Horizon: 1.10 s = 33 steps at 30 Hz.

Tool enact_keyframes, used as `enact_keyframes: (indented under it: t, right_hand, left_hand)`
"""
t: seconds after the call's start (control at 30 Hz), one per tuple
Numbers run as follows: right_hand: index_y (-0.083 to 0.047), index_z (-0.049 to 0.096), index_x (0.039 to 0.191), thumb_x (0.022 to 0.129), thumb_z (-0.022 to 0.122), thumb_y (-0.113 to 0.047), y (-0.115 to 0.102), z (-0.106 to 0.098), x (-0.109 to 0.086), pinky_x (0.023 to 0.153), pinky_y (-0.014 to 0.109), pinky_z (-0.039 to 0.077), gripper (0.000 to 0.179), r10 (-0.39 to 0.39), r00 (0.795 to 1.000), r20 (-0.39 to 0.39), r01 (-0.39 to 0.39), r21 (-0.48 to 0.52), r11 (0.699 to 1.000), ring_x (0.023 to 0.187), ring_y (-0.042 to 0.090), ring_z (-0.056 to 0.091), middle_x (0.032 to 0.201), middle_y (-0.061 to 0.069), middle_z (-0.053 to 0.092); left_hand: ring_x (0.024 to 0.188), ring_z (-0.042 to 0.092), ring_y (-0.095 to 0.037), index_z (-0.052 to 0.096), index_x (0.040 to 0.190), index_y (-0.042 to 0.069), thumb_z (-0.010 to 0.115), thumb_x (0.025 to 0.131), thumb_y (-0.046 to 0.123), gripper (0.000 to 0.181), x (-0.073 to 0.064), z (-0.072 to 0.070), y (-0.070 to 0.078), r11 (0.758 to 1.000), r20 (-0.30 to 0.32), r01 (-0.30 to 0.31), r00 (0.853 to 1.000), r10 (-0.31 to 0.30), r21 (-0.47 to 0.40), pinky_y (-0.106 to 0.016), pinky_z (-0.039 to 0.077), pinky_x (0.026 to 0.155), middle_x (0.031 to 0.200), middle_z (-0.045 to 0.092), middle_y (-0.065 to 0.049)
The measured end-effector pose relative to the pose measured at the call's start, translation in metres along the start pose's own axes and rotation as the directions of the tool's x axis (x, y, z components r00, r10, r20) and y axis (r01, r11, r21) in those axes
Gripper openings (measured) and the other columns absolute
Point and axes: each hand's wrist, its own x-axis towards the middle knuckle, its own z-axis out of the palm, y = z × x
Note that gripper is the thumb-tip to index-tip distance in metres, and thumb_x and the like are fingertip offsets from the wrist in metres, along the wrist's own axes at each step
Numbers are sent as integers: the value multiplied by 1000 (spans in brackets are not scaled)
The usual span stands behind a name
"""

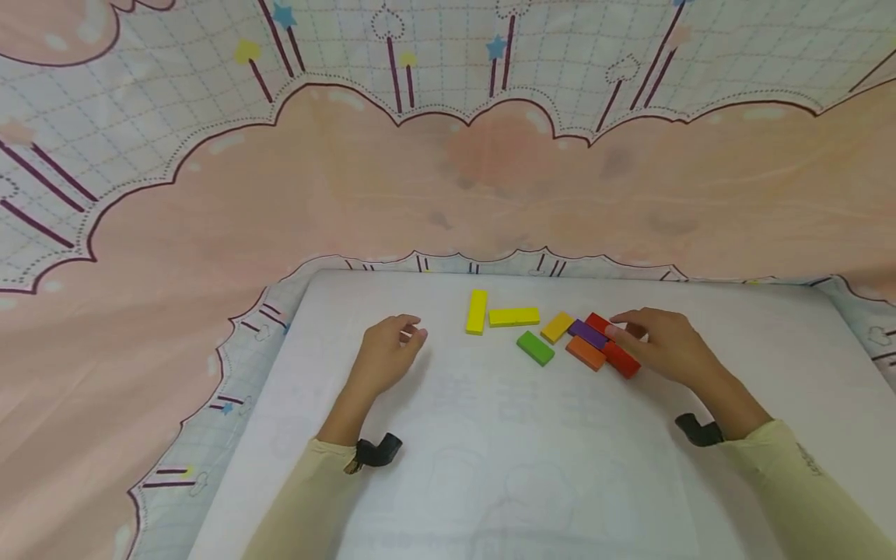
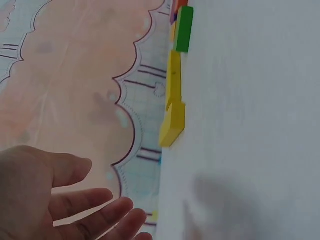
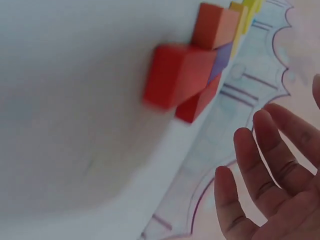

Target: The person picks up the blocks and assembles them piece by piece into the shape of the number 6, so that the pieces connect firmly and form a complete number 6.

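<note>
Reaching for the red blocks (image 1: 621,360) is judged the step in hand.
They are lying on the white table (image 1: 490,451), close against a purple block (image 1: 586,334), with an orange block (image 1: 586,354) beside it; an amber block (image 1: 557,327), a green block (image 1: 535,348) and two yellow blocks (image 1: 514,317) are spread leftward. The right hand (image 1: 661,342) is held beside the red blocks, fingers parted; thumb contact cannot be told. The left hand (image 1: 388,350) is held well apart, fingers loosely spread, nothing gripped. For one to be taken, thumb and fingers would need closing around it.
</note>
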Motion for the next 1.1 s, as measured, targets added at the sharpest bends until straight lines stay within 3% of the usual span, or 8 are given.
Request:
enact_keyframes:
  t: [0.2, 0.33, 0.47, 0.7, 0.9, 1.1]
  right_hand:
    - [-5, 72, 124, 100, 64, -40, -20, 10, 31, 85, 49, 57, 42, -28, 999, 23, 27, 49, 998, 98, 30, 62, 106, 13, 73]
    - [-10, 74, 120, 99, 66, -40, -34, 21, 52, 78, 40, 55, 38, -35, 998, 53, 31, 73, 997, 91, 25, 61, 98, 8, 72]
    - [-13, 75, 119, 97, 68, -44, -50, 30, 70, 71, 32, 53, 39, -2, 996, 87, -7, 105, 994, 87, 24, 60, 97, 7, 71]
    - [-13, 71, 127, 96, 67, -47, -72, 45, 94, 70, 29, 55, 46, 81, 986, 145, -105, 164, 981, 94, 27, 59, 112, 13, 70]
    - [-17, 68, 132, 94, 67, -52, -79, 53, 111, 72, 29, 56, 51, 172, 964, 204, -209, 179, 961, 102, 28, 56, 123, 13, 65]
    - [-15, 70, 128, 93, 69, -52, -83, 54, 119, 82, 34, 55, 51, 222, 944, 243, -265, 161, 951, 107, 30, 55, 127, 14, 64]
  left_hand:
    - [106, 67, -28, 70, 124, 8, 62, 101, 34, 36, 25, 29, 15, 986, 43, 141, 990, -137, -90, -44, 58, 92, 115, 73, -11]
    - [105, 66, -27, 71, 123, 7, 63, 100, 38, 39, 40, 46, 19, 975, 68, 205, 978, -200, -85, -42, 56, 94, 114, 72, -11]
    - [105, 64, -27, 72, 126, 6, 64, 99, 40, 44, 51, 59, 22, 973, 69, 226, 973, -222, -57, -43, 55, 96, 114, 72, -13]
    - [116, 62, -27, 72, 130, 13, 67, 96, 47, 48, 58, 71, 33, 955, 78, 296, 952, -296, 2, -54, 47, 99, 118, 71, -8]
    - [127, 59, -29, 72, 130, 19, 68, 94, 51, 48, 64, 79, 40, 934, 66, 353, 932, -356, 56, -66, 34, 107, 128, 72, -3]
    - [122, 59, -33, 73, 127, 23, 74, 88, 54, 50, 67, 83, 46, 919, 26, 382, 922, -386, 99, -63, 36, 101, 128, 73, -3]
